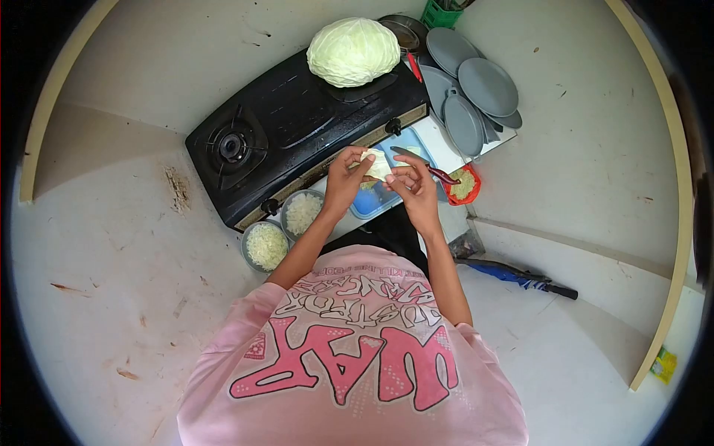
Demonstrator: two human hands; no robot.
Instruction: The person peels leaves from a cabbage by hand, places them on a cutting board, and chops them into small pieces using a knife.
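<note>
Between my two hands I hold a pale piece of cabbage leaf (378, 165) over a blue tray (364, 206). My left hand (346, 178) grips its left side between thumb and fingers. The fingertips of my right hand (413, 189) pinch its lower right edge. A knife (445, 176) with a dark red handle lies across or behind my right fingers; whether they grip it is unclear. More leaf pieces show in the tray, partly covered by my hands. Right of my right hand is a red container (465, 184) of chopped pale bits.
A black stove (286, 119) carries a large cabbage (353, 52). Two bowls of chopped white pieces (303, 212) (266, 246) stand at its front edge. Grey plates (488, 87) are at the back right, beside a green basket (440, 15). A blue umbrella (513, 275) lies right.
</note>
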